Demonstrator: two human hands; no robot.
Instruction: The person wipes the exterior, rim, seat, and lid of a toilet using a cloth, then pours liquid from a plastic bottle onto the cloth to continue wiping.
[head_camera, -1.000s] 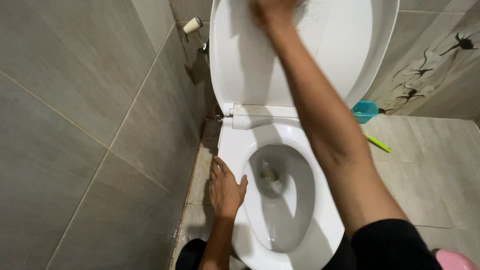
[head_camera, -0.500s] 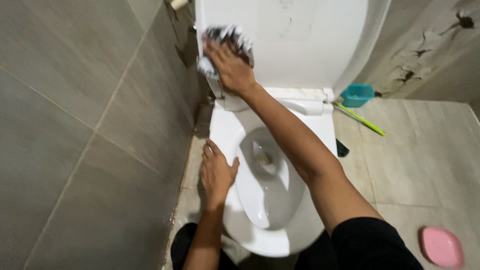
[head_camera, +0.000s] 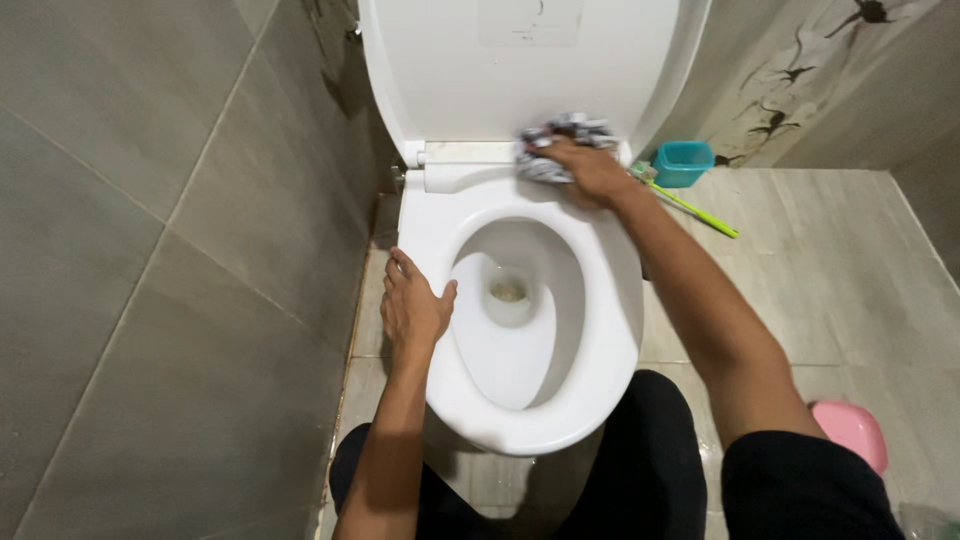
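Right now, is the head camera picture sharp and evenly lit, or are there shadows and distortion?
Head view: mostly sharp, with the right hand and its patterned cloth slightly soft; soft light from above, faint sheen on the toilet seat; dark shadow under the bowl and beside the left hand; wide-angle lens bends the wall tile lines.

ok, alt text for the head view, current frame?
Seen from above, the right hand presses a crumpled cloth against the hinge end of a white toilet with its lid raised. The left hand rests flat on the bowl's left rim.
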